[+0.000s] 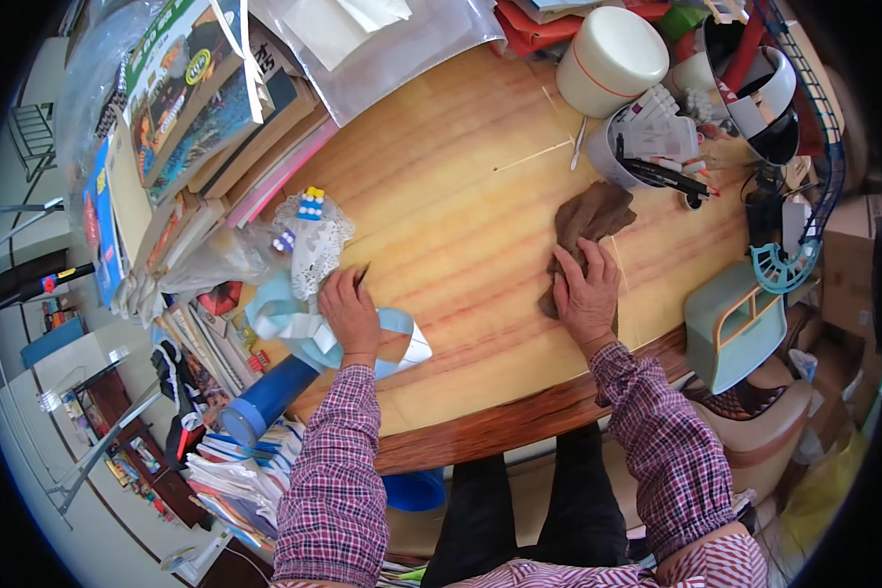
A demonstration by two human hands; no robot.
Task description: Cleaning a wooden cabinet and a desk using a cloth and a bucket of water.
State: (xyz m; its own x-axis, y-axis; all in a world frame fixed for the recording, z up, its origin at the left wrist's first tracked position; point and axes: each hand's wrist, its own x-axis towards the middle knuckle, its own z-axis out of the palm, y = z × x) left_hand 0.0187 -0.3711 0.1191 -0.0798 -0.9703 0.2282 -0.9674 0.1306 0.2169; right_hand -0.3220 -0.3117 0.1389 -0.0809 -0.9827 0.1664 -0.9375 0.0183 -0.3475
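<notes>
My right hand (586, 294) lies on a crumpled brown cloth (595, 212), its bent fingers pressing it to the wooden tabletop (456, 250). Over at the left side, my left hand (350, 316) rests by a light blue ribbon (393, 323), which loops out on both sides of the wrist. A small dark thing (364, 274) shows at its fingertips; whether it is gripped is unclear. Just beyond that hand is a white lace piece (316, 246) with a block of blue, white and yellow beads (311, 204) on it. A blue cylinder (268, 400) lies beside the left forearm.
Stacked books (191, 110) and a plastic sheet (382, 66) line the far left. At the far right stand a cream lidded canister (611, 62) and a cup of pens (617, 151). A pale green holder (735, 331) sits at the right edge, above a chair (764, 419).
</notes>
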